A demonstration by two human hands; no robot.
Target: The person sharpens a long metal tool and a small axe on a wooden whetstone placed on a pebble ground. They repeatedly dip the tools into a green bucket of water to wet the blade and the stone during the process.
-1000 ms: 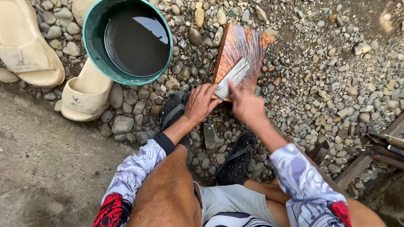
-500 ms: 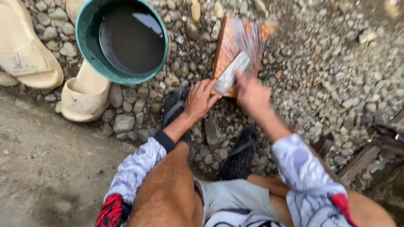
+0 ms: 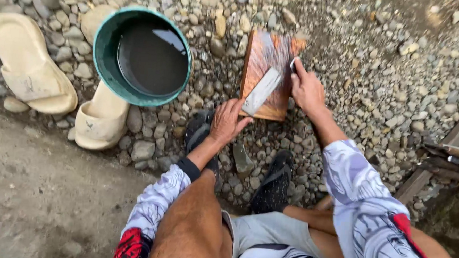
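- Pressing flat, your left hand (image 3: 228, 123) spreads its fingers on the near end of the blade (image 3: 262, 90), which lies on the wet sharpening stone (image 3: 269, 74).
- Your right hand (image 3: 307, 88) pinches the far end (probably stiff, thin, slippery steel; keep to the flat, off the edge).

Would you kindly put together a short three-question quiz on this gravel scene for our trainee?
1. True or false: the green basin holds dark water.
2. What lies flat on the brown sharpening block? A) grey blade B) spoon C) brush
3. Which hand is at the blade's lower end?

Key: 1 true. 2 A, the grey blade. 3 The left hand is at its lower end; the right hand is at the upper end.
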